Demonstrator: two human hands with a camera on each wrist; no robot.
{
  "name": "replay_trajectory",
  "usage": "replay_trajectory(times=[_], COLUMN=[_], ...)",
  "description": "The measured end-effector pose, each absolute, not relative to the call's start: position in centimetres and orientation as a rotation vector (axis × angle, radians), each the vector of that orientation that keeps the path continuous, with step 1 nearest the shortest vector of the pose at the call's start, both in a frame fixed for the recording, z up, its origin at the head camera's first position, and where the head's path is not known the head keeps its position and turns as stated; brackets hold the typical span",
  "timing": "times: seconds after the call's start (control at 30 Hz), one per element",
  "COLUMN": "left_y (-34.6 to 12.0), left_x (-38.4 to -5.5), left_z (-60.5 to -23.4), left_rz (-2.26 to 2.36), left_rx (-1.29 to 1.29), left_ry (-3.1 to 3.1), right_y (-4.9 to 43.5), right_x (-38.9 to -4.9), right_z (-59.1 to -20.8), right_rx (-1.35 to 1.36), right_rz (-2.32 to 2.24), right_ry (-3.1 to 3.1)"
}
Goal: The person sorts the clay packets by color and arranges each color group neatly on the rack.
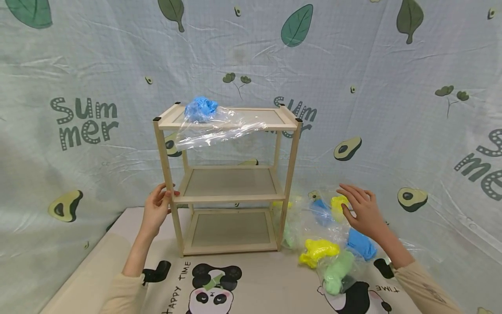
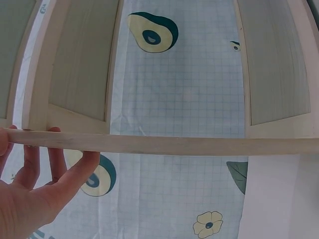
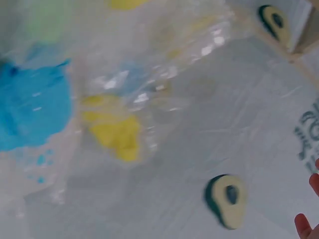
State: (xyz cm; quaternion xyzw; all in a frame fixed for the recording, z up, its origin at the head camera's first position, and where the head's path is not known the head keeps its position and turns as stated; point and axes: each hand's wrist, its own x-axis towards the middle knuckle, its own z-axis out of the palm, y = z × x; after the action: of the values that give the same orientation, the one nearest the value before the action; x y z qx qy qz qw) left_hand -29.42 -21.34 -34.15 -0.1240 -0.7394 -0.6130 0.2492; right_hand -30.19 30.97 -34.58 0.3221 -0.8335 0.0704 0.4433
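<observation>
A three-tier wooden shelf (image 1: 229, 199) stands upright in the middle of the head view. My left hand (image 1: 154, 211) holds its front left post, the fingers passing behind the post (image 2: 199, 145) in the left wrist view. On the top tier lies a blue lump (image 1: 201, 109) in a clear plastic bag (image 1: 219, 135) that hangs over the front edge. Over to the right, my right hand (image 1: 362, 213) hovers with fingers loosely bent and nothing in them. Near it are bagged lumps: yellow (image 1: 319, 252), green (image 1: 338, 272) and blue (image 1: 361, 244).
More bagged pieces, among them a blue one (image 1: 322, 213), lie behind against the shelf's right side. A printed cloth (image 1: 243, 52) hangs behind as a backdrop. The table (image 1: 270, 283) carries panda prints.
</observation>
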Motion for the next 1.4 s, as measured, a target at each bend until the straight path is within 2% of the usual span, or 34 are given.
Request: replay_trajectory(times=[0.37,0.73,1.1,1.4], left_y=[-21.3,-21.5,-21.4,-21.4], left_x=[-29.6,-29.6,-30.0,-29.9], left_z=[-34.2,-34.5,-34.6,-34.5], left_rz=[-1.678,-1.704,-1.692,-1.694], left_rx=[-0.33,-0.315,-0.291,-0.288], left_ry=[-2.008,-1.979,-2.004,-2.003], right_y=[36.4,39.3,40.8,41.2], right_x=[-29.8,-29.1,-28.3,-28.4], right_z=[-39.3,-43.7,-45.8,-46.7], right_rx=[0.641,0.572,0.502,0.471], right_rz=[0.035,-0.16,-0.247,-0.15], right_ry=[-2.218,-2.48,-2.705,-2.764])
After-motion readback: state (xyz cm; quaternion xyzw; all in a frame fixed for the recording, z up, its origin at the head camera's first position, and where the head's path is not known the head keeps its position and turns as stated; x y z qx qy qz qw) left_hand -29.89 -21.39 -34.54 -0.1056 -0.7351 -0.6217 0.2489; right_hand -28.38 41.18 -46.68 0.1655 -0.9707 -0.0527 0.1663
